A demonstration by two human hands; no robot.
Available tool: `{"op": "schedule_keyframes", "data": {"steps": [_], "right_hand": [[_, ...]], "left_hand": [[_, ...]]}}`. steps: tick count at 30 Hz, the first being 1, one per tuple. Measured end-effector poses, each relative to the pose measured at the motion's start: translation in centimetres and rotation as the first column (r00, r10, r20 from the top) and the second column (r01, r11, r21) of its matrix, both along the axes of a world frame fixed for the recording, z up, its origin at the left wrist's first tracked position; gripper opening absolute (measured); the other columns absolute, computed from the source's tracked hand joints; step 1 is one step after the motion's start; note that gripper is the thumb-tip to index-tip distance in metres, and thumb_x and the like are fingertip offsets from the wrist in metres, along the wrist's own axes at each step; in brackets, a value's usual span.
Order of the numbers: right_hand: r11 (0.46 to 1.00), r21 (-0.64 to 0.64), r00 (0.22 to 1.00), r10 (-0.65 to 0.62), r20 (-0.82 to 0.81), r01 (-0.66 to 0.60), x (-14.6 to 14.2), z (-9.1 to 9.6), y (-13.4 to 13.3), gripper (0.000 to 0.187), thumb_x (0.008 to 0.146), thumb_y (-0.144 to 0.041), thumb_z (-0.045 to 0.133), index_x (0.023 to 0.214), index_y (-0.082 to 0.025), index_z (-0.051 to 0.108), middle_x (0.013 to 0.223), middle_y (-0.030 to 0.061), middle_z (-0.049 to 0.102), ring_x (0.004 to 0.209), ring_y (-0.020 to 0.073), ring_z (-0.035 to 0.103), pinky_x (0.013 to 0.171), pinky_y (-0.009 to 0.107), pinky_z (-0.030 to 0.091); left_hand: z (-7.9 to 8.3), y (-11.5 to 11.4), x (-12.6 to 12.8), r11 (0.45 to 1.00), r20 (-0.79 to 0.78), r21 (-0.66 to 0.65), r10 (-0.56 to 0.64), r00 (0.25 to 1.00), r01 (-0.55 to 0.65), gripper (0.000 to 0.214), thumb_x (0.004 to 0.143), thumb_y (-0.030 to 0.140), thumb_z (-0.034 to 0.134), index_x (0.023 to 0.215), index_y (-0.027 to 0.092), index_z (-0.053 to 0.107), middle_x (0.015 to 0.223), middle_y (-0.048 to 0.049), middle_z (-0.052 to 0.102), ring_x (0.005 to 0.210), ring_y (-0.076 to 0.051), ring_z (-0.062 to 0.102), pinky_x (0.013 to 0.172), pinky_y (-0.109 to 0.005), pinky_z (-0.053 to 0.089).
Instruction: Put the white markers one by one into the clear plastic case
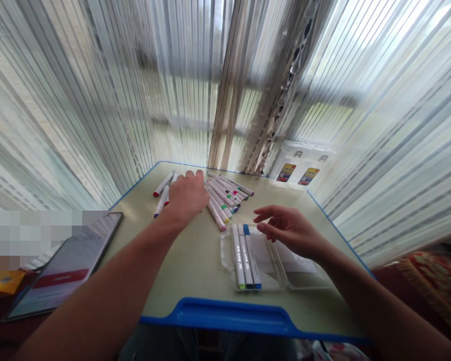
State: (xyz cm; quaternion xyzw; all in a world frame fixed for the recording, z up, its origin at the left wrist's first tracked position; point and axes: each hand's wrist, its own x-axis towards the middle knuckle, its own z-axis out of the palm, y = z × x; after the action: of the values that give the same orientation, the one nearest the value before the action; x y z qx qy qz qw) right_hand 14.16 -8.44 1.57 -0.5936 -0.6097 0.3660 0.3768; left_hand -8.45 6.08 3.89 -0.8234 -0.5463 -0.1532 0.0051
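Observation:
My left hand [190,194] is stretched over the far part of the table, between two groups of white markers. Its fingers curl down out of sight, so whether it grips anything is hidden. To its right a fanned pile of markers [225,193] with coloured ends lies beside it; a few more markers [161,200] lie to its left. Near me a clear plastic case [280,278] lies unfolded, with three markers [246,258] side by side in its left half. My right hand [289,228] hovers over the case, fingers apart and holding nothing.
The pale table [188,271] has a blue rim and a blue front tray [233,313]. Another clear case [300,165] stands at the back right against the striped curtain [188,100]. A tablet-like device [67,271] is at the left edge. Patterned fabric [436,281] lies at right.

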Motion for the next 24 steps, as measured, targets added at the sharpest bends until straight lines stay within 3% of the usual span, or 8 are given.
{"op": "schedule_keyframes", "data": {"steps": [3,9,14,19,22,24], "right_hand": [[1.0,-0.001,0.999,-0.014,-0.039,0.014,0.0,-0.1,0.3,0.048,0.083,-0.048,0.076,0.117,-0.015,0.069,0.097,0.0098,0.075,0.065,0.013,0.066,0.059,0.028,0.058],[1.0,0.003,0.998,-0.03,-0.056,0.03,-0.1,0.2,0.4,0.047,0.078,-0.047,0.08,0.112,-0.015,0.07,0.09,0.0074,0.075,0.062,0.0129,0.066,0.056,0.028,0.058],[0.999,0.015,0.999,-0.035,-0.02,0.035,0.2,0.1,0.3,0.047,0.08,-0.047,0.078,0.112,-0.014,0.071,0.087,0.0072,0.074,0.061,0.0124,0.064,0.055,0.027,0.056],[1.0,0.02,1.0,-0.017,-0.011,0.017,0.3,-0.1,0.3,0.045,0.083,-0.046,0.076,0.114,-0.013,0.07,0.083,0.0063,0.073,0.062,0.0127,0.064,0.057,0.027,0.055],[0.999,0.027,1.0,-0.028,-0.014,0.028,0.1,0.0,0.4,0.043,0.082,-0.045,0.077,0.111,-0.014,0.07,0.083,0.0057,0.072,0.062,0.0124,0.064,0.055,0.025,0.054],[0.997,0.027,0.997,-0.066,-0.051,0.067,0.1,0.1,0.5,0.043,0.083,-0.046,0.076,0.111,-0.014,0.068,0.083,0.0062,0.073,0.059,0.0121,0.064,0.052,0.025,0.053]], "left_hand": [[0.4,0.6,-0.8,0.991,-0.117,-0.092,0.09,0.989,-0.101,0.052,0.088,0.03,0.046,0.135,0.008,0.054,0.13,-0.0296,0.06,0.117,-0.043,0.064,0.089,-0.048,0.053],[0.4,1.2,-0.9,0.952,-0.203,-0.293,0.032,0.979,-0.091,0.057,0.086,0.033,0.047,0.138,0.011,0.052,0.124,-0.0291,0.068,0.117,-0.042,0.066,0.09,-0.051,0.052],[1.0,0.9,-1.1,0.96,-0.183,-0.266,0.042,0.982,-0.09,0.053,0.085,0.024,0.045,0.136,0.008,0.053,0.122,-0.0316,0.068,0.116,-0.044,0.066,0.088,-0.051,0.052],[1.9,0.6,-1.3,0.985,-0.055,-0.101,0.132,0.99,-0.137,0.047,0.092,0.023,0.037,0.134,0.006,0.053,0.112,-0.0322,0.069,0.108,-0.044,0.069,0.081,-0.048,0.053],[1.7,0.4,-0.5,0.999,0.155,0.009,-0.054,0.986,0.053,0.044,0.099,0.027,0.033,0.133,0.013,0.056,0.102,-0.0195,0.074,0.097,-0.032,0.072,0.081,-0.04,0.052],[1.2,0.2,0.3,0.964,0.333,0.024,-0.257,0.907,0.265,0.038,0.1,0.031,0.039,0.124,0.016,0.063,0.095,-0.0106,0.076,0.086,-0.024,0.071,0.078,-0.032,0.051]]}}
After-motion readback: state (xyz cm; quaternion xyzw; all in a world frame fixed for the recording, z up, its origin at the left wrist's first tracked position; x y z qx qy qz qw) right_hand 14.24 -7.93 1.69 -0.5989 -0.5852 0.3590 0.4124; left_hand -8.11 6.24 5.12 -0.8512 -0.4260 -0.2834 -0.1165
